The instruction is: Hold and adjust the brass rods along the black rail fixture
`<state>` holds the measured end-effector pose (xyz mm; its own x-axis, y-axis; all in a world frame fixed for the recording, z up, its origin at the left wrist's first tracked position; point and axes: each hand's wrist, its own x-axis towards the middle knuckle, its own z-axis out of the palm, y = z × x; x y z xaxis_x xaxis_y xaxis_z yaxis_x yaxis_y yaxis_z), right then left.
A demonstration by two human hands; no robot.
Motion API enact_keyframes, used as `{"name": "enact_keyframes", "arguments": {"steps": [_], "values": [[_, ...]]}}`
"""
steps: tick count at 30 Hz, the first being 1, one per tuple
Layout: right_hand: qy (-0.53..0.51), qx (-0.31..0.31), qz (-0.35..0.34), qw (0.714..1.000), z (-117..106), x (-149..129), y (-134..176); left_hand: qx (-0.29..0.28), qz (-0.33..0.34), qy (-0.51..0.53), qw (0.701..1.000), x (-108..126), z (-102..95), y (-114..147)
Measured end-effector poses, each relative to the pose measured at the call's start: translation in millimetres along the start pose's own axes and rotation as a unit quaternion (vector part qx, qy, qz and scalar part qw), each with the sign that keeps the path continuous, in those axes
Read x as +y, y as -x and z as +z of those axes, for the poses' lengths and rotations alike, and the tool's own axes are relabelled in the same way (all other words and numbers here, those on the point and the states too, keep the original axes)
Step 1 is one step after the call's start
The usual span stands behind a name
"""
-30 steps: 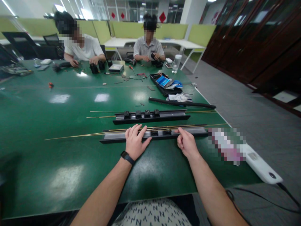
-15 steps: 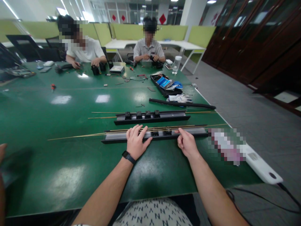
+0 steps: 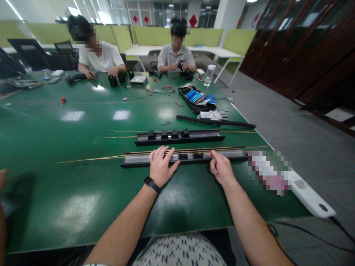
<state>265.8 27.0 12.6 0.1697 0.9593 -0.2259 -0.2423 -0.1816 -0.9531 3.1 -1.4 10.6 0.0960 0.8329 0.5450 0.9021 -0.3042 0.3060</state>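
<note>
A long dark channel rail (image 3: 133, 160) with a pale inside lies on the green table, and thin brass-coloured rods (image 3: 91, 159) run along it and stick out past its ends. My left hand (image 3: 161, 162), wearing a dark wristband, rests palm down with fingers spread over the rail and rods. Farther right, my right hand (image 3: 222, 167) is at the same rail, its index finger reaching over the near edge and the other fingers curled. What it grips, if anything, is hidden. Small black blocks (image 3: 198, 153) sit in the rail between my hands.
Behind lies a second rail (image 3: 180, 140) with several black blocks and rods. Beyond it are a black bar (image 3: 216, 121), gloves (image 3: 213, 115) and a black tray (image 3: 183, 95). A white power strip (image 3: 310, 197) lies at the right edge. Two people sit opposite; another person's hand (image 3: 2, 179) shows at left.
The view has shifted very slightly. Both hands, the rail and the rods stay in the same places relative to each other.
</note>
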Motion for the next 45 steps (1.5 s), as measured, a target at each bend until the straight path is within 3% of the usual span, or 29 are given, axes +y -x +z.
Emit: {"name": "enact_keyframes", "arguments": {"steps": [45], "values": [[0.0,0.004,-0.012,1.0,2.2,-4.8,2.8,0.021,0.02,-0.011,1.0,-2.7,3.1,0.0]]}}
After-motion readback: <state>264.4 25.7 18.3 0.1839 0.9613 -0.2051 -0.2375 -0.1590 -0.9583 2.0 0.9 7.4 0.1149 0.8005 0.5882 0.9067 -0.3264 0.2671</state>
